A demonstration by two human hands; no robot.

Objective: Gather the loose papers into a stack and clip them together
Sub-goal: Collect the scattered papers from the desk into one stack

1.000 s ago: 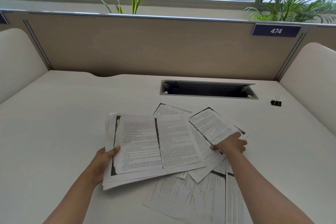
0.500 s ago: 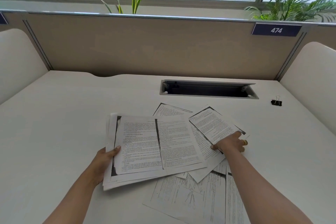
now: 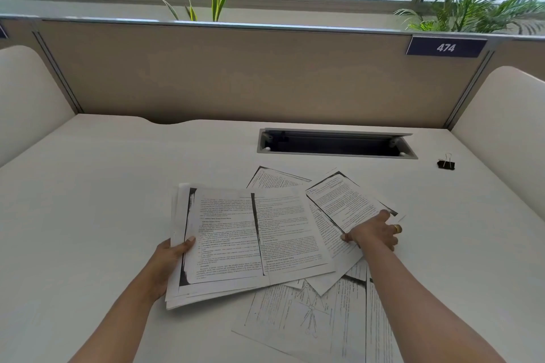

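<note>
My left hand (image 3: 168,262) grips the left edge of a gathered stack of printed papers (image 3: 247,239), thumb on top, held just above the white desk (image 3: 88,200). To its right lie loose sheets, fanned and overlapping. My right hand (image 3: 373,233) pinches the near corner of the topmost loose sheet (image 3: 343,202). More loose pages (image 3: 312,318) lie under my right forearm near the front edge. A black binder clip (image 3: 446,163) sits alone at the far right of the desk, well away from both hands.
A rectangular cable slot (image 3: 336,144) opens in the desk behind the papers. A beige partition (image 3: 250,74) with the number plate 474 closes the back, and rounded side panels stand at left and right. Plants stand behind the partition.
My right hand has shifted slightly and tightened its pinch on the corner of the loose sheet. The left hand and its stack have stayed in place.
</note>
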